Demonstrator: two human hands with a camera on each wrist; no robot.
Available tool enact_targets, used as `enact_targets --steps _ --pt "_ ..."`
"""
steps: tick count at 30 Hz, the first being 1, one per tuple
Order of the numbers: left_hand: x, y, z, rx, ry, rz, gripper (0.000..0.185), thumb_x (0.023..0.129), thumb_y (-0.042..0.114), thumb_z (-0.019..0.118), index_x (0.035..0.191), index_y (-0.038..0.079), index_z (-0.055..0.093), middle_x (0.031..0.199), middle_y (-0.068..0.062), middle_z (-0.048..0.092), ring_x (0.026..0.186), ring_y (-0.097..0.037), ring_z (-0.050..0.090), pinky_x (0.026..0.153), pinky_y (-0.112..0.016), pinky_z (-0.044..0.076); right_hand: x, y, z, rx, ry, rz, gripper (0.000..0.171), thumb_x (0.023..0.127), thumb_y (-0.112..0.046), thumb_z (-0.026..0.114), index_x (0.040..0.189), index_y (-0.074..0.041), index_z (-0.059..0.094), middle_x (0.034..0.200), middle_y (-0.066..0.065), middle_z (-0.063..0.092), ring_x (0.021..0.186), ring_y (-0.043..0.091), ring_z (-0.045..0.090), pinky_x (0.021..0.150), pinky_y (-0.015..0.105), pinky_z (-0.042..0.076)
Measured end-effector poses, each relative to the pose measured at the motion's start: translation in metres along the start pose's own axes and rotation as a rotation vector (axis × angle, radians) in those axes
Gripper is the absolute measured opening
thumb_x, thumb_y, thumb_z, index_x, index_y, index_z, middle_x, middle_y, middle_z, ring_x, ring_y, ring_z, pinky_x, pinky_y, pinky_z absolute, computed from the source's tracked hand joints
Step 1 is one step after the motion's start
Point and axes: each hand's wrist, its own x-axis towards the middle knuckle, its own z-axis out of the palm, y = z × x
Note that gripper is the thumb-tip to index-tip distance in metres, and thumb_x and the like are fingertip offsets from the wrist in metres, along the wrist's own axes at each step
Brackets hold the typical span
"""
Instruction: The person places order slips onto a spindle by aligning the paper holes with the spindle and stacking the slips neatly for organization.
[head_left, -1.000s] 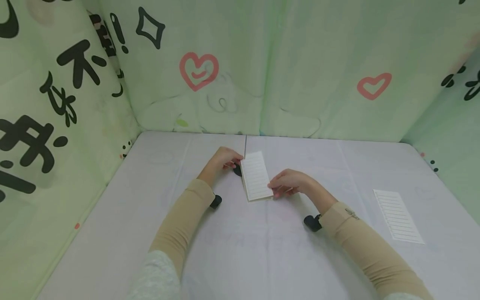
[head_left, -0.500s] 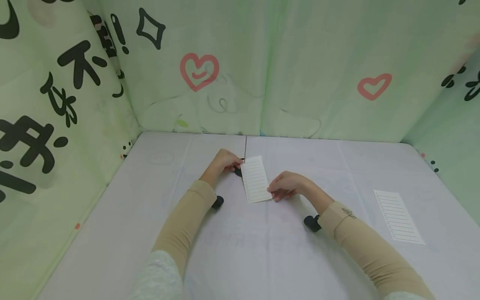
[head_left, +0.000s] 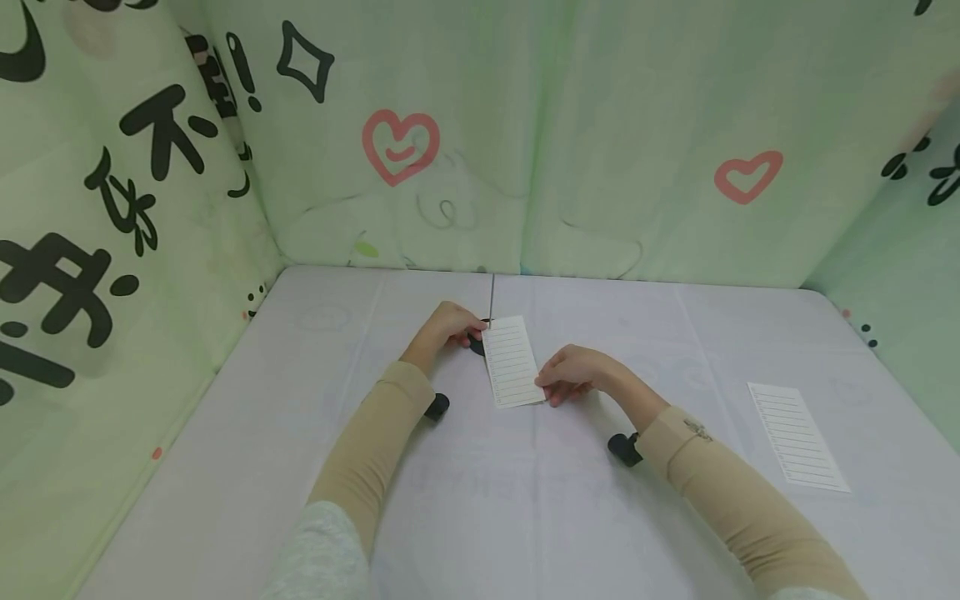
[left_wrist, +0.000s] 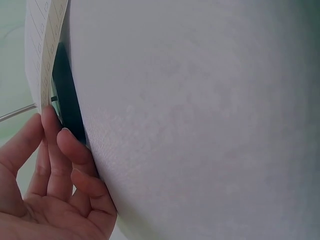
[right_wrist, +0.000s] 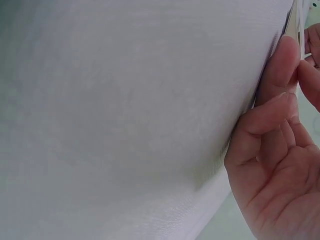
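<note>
Both hands are on the same small stack of lined cards [head_left: 512, 361], lying flat near the middle of the counter [head_left: 480, 500]. The left hand [head_left: 447, 326] has its fingers curled at the stack's far left corner, where a black clip [head_left: 476, 342] sits against the cards' edge; from the left wrist view the fingertips [left_wrist: 55, 120] touch that clip [left_wrist: 67, 100] and the paper's [left_wrist: 42, 45] edge. The right hand [head_left: 573, 374] pinches the near right edge of the stack, thumb and fingers [right_wrist: 280, 65] folded on it.

To my eye the step in hand is fixing the clip onto the cards. The next move would call for the right hand to hold the stack steady and squared while the left seats the clip.

Compared with a second ago, the stack has come down from a slight tilt and lies flatter, a little nearer the person, the hands barely shifted.

Off to the right a single lined sheet [head_left: 797, 435] lies alone.
</note>
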Motion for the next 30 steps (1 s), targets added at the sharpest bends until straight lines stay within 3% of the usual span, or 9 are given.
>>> enact_targets --steps 7,10,14,20,30 --pt "-0.009 0.001 -0.001 0.017 -0.016 0.012 0.021 0.081 0.018 0.068 0.095 0.002 0.068 0.059 0.003 0.060 0.042 -0.007 0.050 0.043 -0.019 0.030 -0.009 -0.001 -0.002 -0.043 0.058 -0.001 0.026 0.088 -0.024 0.058 0.104 -0.004 0.062 0.075 0.001 0.066 0.066 0.012 0.062 0.061 0.025 0.044" --pt "-0.013 0.002 -0.002 0.010 -0.022 0.016 0.021 0.082 0.017 0.067 0.095 0.001 0.068 0.061 0.002 0.060 0.043 -0.008 0.050 0.044 -0.020 0.030 -0.020 0.002 -0.004 -0.102 0.100 -0.066 0.033 0.090 -0.023 0.056 0.114 -0.001 0.057 0.086 0.007 0.065 0.071 0.016 0.061 0.064 0.028 0.046" --pt "-0.015 0.002 -0.001 0.008 -0.024 0.016 0.022 0.082 0.017 0.066 0.096 0.000 0.068 0.062 0.002 0.060 0.044 -0.008 0.050 0.046 -0.020 0.031 -0.045 0.008 -0.007 -0.270 0.185 -0.186 0.035 0.091 -0.018 0.054 0.119 0.002 0.048 0.102 0.017 0.059 0.087 0.026 0.058 0.073 0.037 0.047" --pt "-0.016 0.003 -0.001 0.025 -0.018 0.003 0.023 0.083 0.018 0.066 0.097 0.001 0.067 0.060 0.003 0.059 0.044 -0.008 0.050 0.047 -0.020 0.031 -0.087 0.030 -0.011 -0.464 0.275 -0.335 0.043 0.091 -0.011 0.053 0.128 0.004 0.036 0.124 0.027 0.044 0.113 0.042 0.044 0.090 0.052 0.038" --pt "-0.015 0.003 -0.002 0.047 -0.017 0.008 0.022 0.083 0.020 0.066 0.095 0.002 0.068 0.061 0.003 0.060 0.045 -0.008 0.051 0.046 -0.021 0.032 -0.120 0.082 -0.032 -0.688 0.427 -0.301 0.054 0.090 -0.018 0.056 0.134 -0.005 0.027 0.133 0.026 0.032 0.115 0.049 0.036 0.085 0.064 0.031"
